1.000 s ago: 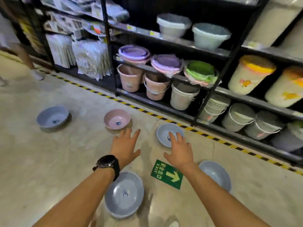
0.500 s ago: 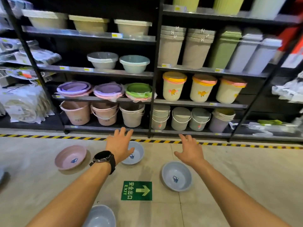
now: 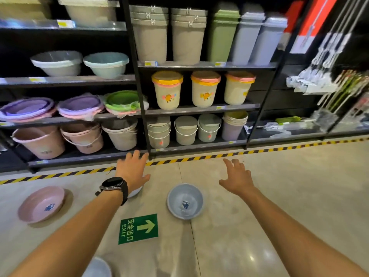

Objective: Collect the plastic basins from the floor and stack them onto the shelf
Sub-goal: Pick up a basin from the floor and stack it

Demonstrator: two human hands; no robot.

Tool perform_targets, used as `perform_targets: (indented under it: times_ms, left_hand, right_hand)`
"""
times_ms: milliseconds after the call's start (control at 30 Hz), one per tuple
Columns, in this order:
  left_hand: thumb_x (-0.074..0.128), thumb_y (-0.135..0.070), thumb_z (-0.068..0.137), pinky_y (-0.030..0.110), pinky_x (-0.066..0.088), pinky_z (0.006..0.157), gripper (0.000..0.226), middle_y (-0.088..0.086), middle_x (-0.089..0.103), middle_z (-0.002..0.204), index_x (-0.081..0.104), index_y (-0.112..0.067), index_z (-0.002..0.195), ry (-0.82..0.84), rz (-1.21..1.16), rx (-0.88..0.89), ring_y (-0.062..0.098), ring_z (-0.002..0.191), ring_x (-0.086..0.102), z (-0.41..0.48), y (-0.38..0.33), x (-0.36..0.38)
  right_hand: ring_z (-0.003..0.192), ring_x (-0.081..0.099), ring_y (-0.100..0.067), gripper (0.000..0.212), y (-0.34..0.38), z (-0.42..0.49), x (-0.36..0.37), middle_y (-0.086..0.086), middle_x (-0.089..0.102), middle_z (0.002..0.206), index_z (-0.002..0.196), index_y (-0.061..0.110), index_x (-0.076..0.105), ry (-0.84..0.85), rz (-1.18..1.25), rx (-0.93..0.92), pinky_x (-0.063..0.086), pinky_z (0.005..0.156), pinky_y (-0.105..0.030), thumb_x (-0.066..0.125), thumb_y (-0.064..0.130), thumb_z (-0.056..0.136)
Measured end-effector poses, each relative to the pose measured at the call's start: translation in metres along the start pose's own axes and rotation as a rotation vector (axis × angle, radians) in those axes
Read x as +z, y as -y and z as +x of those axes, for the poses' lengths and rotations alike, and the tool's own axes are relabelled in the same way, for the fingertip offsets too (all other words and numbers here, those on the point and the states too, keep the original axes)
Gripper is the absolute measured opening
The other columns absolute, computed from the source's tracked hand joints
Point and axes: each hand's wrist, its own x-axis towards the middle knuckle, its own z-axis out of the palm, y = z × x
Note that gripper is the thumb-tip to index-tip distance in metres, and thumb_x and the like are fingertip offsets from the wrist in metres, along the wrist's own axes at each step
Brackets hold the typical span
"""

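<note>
Reaching forward over a smooth, glossy floor (image 3: 299,196) with both arms, palms down; left hand (image 3: 132,170) spread wide, fingers straight, gripping nothing, a black watch (image 3: 113,185) strapped at the wrist; right hand (image 3: 236,179) likewise empty, fingers loosely fanned. Between the two forearms, flat on the floor: a round blue basin (image 3: 184,200) of thin matte plastic, rim up, a small label inside. Well apart to the left: a pink basin (image 3: 41,203) of the same shallow round shape, also labelled. Under the left wrist, mostly hidden: the pale rim of a third basin (image 3: 136,191); cut off at the bottom edge: a fourth basin (image 3: 97,267), pale blue. Just beside the blue basin, stuck flat to the floor: a green rectangular exit sign (image 3: 138,228) with a pale arrow. Beyond the fingertips: striped yellow-and-black tape (image 3: 199,157) along the foot of a black metal shelf (image 3: 199,108), tiers packed with stacked basins (image 3: 79,105), handled buckets (image 3: 40,144) and tall lidded bins (image 3: 150,41). Open floor to the right of the blue basin, up to the tape; floor basins all lying apart from one another.
</note>
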Motion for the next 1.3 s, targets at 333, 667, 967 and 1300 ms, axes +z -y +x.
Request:
perform_targets:
  times_ms: [333, 667, 967, 1300]
  left_hand:
    - [0.055, -0.056, 0.092, 0.046, 0.047, 0.099, 0.077, 0.009, 0.034, 0.148, 0.024, -0.022, 0.154, 0.023, -0.005, 0.077, 0.03, 0.132, 0.04, 0.159, -0.007, 0.045]
    - [0.051, -0.055, 0.094, 0.047, 0.045, 0.097, 0.079, 0.011, 0.029, 0.153, 0.019, -0.02, 0.157, 0.179, -0.089, 0.171, 0.033, 0.133, 0.039, 0.32, -0.014, 0.143]
    - [0.045, -0.058, 0.094, 0.037, 0.046, 0.091, 0.08, 0.006, 0.031, 0.149, 0.013, -0.021, 0.158, 0.37, -0.086, 0.192, 0.026, 0.127, 0.043, 0.395, -0.063, 0.367]
    - [0.051, -0.055, 0.094, 0.035, 0.047, 0.083, 0.081, 0.008, 0.038, 0.142, 0.015, -0.017, 0.156, 0.493, -0.167, 0.056, 0.025, 0.118, 0.049, 0.43, -0.116, 0.664]
  right_hand:
    - [0.14, 0.029, -0.03, 0.084, -0.01, 0.112, 0.051, -0.008, 0.022, 0.156, 0.155, 0.025, 0.016, 0.128, -0.013, 0.103, 0.034, 0.107, -0.045, 0.062, 0.044, 0.088]
    - [0.134, 0.038, -0.029, 0.084, 0.005, 0.259, 0.1, -0.009, 0.03, 0.152, 0.154, 0.021, 0.02, 0.174, -0.002, 0.179, 0.04, 0.103, -0.045, 0.066, 0.039, 0.086]
    - [0.133, 0.04, -0.026, 0.083, -0.041, 0.381, 0.311, -0.008, 0.03, 0.152, 0.154, 0.02, 0.02, 0.345, 0.056, 0.231, 0.042, 0.103, -0.04, 0.065, 0.037, 0.087]
    - [0.133, 0.04, -0.027, 0.084, -0.108, 0.458, 0.604, -0.008, 0.03, 0.151, 0.155, 0.019, 0.014, 0.526, -0.037, 0.123, 0.042, 0.102, -0.041, 0.063, 0.039, 0.09]
